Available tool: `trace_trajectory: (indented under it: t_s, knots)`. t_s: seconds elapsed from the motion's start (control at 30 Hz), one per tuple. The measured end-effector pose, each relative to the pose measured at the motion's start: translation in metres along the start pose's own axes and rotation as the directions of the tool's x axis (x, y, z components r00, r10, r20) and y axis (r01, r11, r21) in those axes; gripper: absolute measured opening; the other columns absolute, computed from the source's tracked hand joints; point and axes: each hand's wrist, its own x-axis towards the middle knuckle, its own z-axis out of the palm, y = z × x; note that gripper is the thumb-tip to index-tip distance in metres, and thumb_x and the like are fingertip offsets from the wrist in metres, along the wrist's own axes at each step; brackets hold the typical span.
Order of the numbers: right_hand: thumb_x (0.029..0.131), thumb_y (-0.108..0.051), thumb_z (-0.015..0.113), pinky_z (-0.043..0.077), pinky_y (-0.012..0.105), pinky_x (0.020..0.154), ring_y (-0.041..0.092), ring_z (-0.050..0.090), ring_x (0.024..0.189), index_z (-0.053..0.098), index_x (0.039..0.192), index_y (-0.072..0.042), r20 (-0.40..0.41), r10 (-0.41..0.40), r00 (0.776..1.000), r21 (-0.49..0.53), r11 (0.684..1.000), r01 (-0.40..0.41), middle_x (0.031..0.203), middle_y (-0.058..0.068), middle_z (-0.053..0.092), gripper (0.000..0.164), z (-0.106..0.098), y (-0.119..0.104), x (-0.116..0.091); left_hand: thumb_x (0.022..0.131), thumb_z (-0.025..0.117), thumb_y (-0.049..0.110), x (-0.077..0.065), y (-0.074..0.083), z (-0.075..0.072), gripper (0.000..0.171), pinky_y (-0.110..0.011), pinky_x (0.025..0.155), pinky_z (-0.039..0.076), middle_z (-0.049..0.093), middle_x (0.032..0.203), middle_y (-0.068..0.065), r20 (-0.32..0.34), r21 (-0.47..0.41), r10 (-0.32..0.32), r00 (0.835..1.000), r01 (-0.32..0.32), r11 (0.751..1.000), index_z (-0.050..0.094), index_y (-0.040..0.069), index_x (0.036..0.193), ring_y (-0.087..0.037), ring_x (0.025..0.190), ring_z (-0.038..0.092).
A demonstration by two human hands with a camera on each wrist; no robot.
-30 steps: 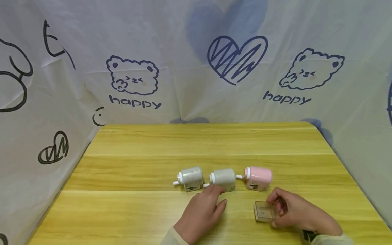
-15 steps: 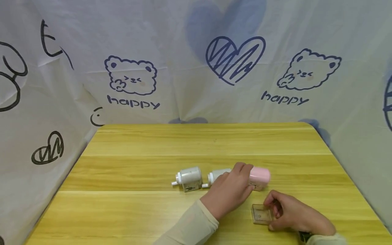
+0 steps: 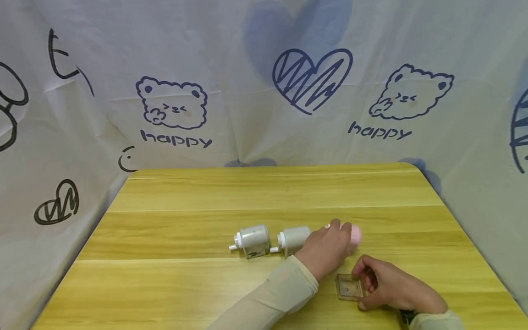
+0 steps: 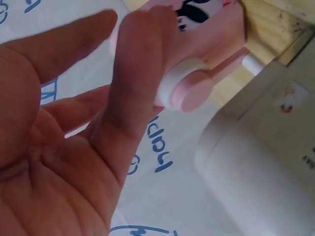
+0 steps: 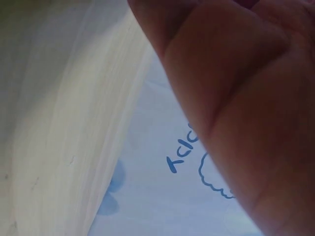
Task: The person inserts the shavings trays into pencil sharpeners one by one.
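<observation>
My left hand (image 3: 327,245) reaches over a pink hand-crank pencil sharpener (image 3: 355,237), its fingers and thumb bent about the body. In the left wrist view the sharpener's crank hub (image 4: 194,92) shows beside the fingers, its arm ending in a white knob. My right hand (image 3: 392,284) pinches a small see-through box, like a shavings drawer (image 3: 348,287), low over the table. The right wrist view shows mostly palm, and the box is out of sight there.
Two grey sharpeners of the same kind lie left of the pink one: a middle sharpener (image 3: 296,238) and a far-left sharpener (image 3: 254,240). All rest on a wooden table (image 3: 165,284), with a printed white cloth (image 3: 239,91) behind it.
My left hand has moved right from the middle grey sharpener to the pink one, now covering most of it. My right hand keeps its hold on the clear box.
</observation>
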Motion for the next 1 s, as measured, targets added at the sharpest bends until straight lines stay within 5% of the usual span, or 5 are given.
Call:
trace_trajectory:
  t_s: [0.17,0.3,0.67,0.83,1.0]
  knots:
    - [0.073,-0.015,0.080,0.045,0.031,0.057,0.014,0.048,0.065,0.049,0.109,-0.002,-0.001,0.021,1.000,0.017,1.000,-0.021,0.079,0.010,0.052,0.049,0.000,-0.001,0.001,0.090,0.060,0.009,0.006,-0.002,0.008,0.024,-0.018,0.043,0.036,0.054,0.091,-0.002,-0.020,0.021,-0.007,1.000,0.008,1.000,0.056,0.007,0.113,-0.008,0.057,0.048]
    - [0.074,-0.015,0.079,0.045,0.031,0.057,0.015,0.048,0.065,0.048,0.109,-0.001,0.005,0.025,1.000,0.037,0.999,-0.026,0.079,0.010,0.051,0.049,0.000,-0.001,0.001,0.090,0.060,0.008,0.008,-0.005,0.015,0.030,-0.018,0.044,0.038,0.056,0.093,-0.004,-0.032,0.036,-0.021,0.999,0.023,0.999,0.055,0.004,0.120,-0.009,0.058,0.050]
    - [0.074,-0.019,0.080,0.045,0.030,0.057,0.014,0.049,0.065,0.048,0.108,-0.002,-0.002,0.023,1.000,0.013,1.000,-0.023,0.079,0.010,0.051,0.049,0.002,0.000,0.002,0.088,0.061,0.004,0.008,-0.011,0.024,0.017,-0.017,0.045,0.038,0.054,0.088,-0.004,-0.067,-0.014,-0.022,0.998,0.021,1.000,0.058,0.005,0.105,-0.009,0.057,0.051]
    - [0.075,-0.018,0.079,0.045,0.030,0.058,0.014,0.049,0.066,0.048,0.108,-0.002,0.007,0.020,1.000,0.044,0.999,-0.021,0.079,0.009,0.051,0.048,0.002,0.002,0.002,0.085,0.064,0.003,0.000,-0.011,0.012,0.028,-0.014,0.047,0.037,0.056,0.095,-0.006,-0.075,-0.063,0.005,0.997,-0.010,0.998,0.056,0.004,0.112,-0.008,0.058,0.051]
    - [0.078,-0.016,0.077,0.044,0.030,0.058,0.014,0.048,0.067,0.047,0.111,0.000,0.006,-0.022,1.000,0.021,1.000,0.022,0.080,0.010,0.050,0.047,0.000,0.004,0.000,0.087,0.066,0.009,-0.014,-0.008,-0.016,0.033,-0.014,0.049,0.038,0.057,0.103,-0.007,-0.106,-0.127,-0.001,0.994,-0.013,0.992,0.055,0.006,0.118,-0.007,0.060,0.051]
